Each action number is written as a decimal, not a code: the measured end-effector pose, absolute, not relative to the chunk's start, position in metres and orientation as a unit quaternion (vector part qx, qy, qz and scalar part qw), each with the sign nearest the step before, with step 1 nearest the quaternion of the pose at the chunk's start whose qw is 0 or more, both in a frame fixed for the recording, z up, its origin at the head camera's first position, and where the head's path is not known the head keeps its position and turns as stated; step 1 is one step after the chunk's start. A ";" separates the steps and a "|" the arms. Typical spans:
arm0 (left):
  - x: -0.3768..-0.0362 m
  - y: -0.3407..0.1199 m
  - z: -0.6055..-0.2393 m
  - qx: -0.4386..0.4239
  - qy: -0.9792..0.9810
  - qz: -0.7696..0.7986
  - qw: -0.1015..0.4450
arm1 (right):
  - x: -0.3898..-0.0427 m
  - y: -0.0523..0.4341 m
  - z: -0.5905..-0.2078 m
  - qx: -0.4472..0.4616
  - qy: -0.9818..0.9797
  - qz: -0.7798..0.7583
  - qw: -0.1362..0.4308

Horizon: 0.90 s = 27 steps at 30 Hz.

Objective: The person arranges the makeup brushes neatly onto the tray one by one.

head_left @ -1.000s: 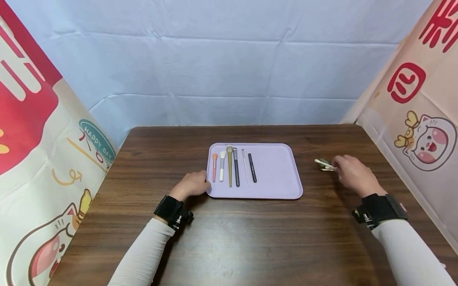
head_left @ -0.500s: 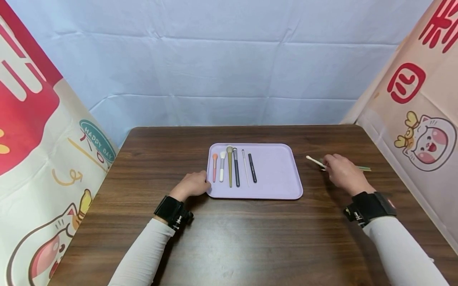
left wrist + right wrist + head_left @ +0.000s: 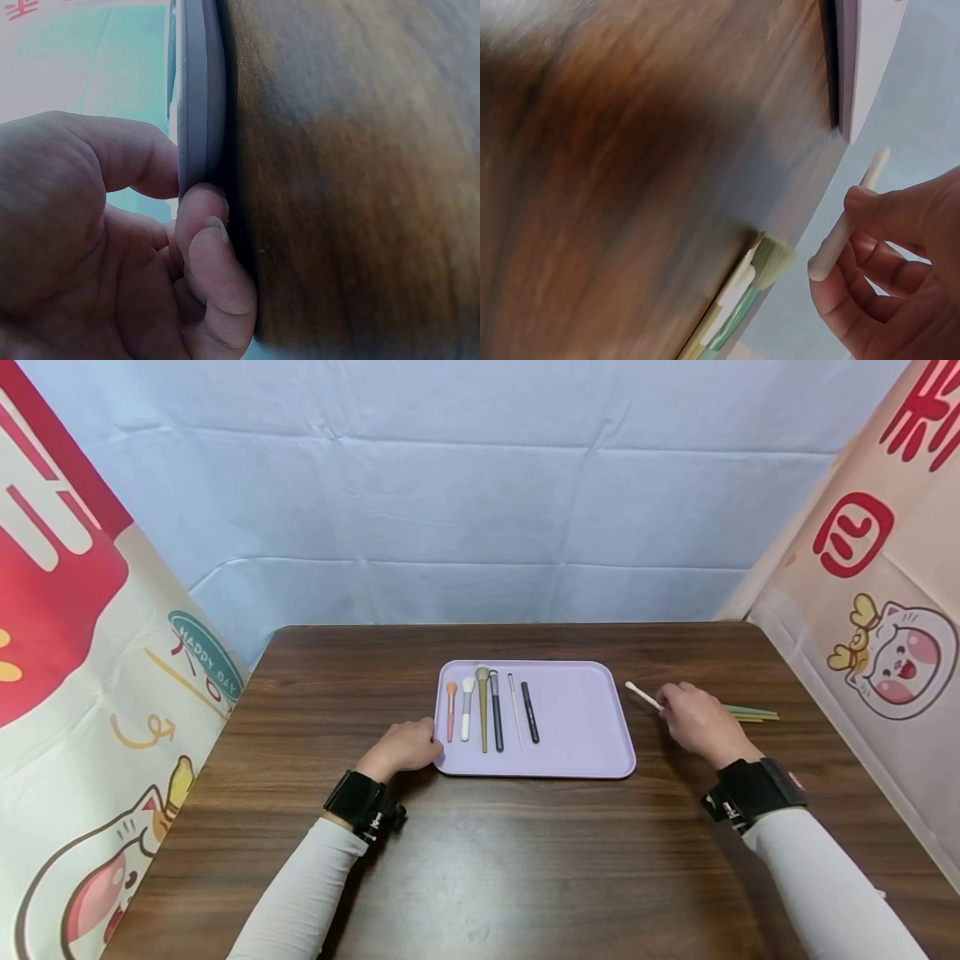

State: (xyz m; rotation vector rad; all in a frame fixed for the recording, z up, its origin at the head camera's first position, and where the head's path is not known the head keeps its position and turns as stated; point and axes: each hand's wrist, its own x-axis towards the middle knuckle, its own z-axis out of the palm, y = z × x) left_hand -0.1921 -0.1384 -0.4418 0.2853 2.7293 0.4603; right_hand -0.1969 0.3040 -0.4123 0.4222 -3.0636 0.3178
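Observation:
My left hand (image 3: pixel 401 747) holds the left edge of a lilac tray (image 3: pixel 577 760), its thumb above the rim and curled fingers against the underside in the left wrist view. On the tray several makeup brushes lie in a row, from a coral brush (image 3: pixel 451 714) to a short black one (image 3: pixel 530 714). To the tray's right, my right hand (image 3: pixel 697 722) pinches a slim white stick (image 3: pixel 844 225) with rounded ends, between thumb and fingers. Its kind is not clear. The stick is raised off the table and points toward the tray.
Behind the right hand, a green-handled brush (image 3: pixel 739 315) and other slim handles (image 3: pixel 753 719) lie on the wooden table (image 3: pixel 480 860). A pale blue cloth (image 3: pixel 480 527) hangs behind the table, and printed cloths (image 3: pixel 892 693) flank both sides.
The right hand has moved left toward the tray with the white stick, leaving the green-handled brush and other handles in view behind it. The left hand has stayed at the tray's edge.

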 end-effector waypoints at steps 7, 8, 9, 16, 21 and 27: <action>-0.193 -0.139 -0.443 0.104 0.965 0.166 0.175 | -0.199 0.295 -0.411 0.139 -0.984 0.110 0.024; -0.193 -0.139 -0.443 0.104 0.965 0.166 0.175 | -0.199 0.293 -0.411 0.139 -0.984 0.111 0.024; -0.193 -0.139 -0.443 0.104 0.965 0.167 0.174 | -0.200 0.291 -0.411 0.139 -0.984 0.111 0.023; -0.193 -0.138 -0.443 0.104 0.965 0.165 0.175 | -0.203 0.280 -0.410 0.148 -0.983 0.110 0.018; -0.192 -0.139 -0.442 0.104 0.965 0.163 0.176 | -0.206 0.272 -0.409 0.154 -0.981 0.120 0.012; -0.192 -0.138 -0.442 0.101 0.965 0.161 0.180 | -0.208 0.259 -0.410 0.151 -0.980 0.131 0.012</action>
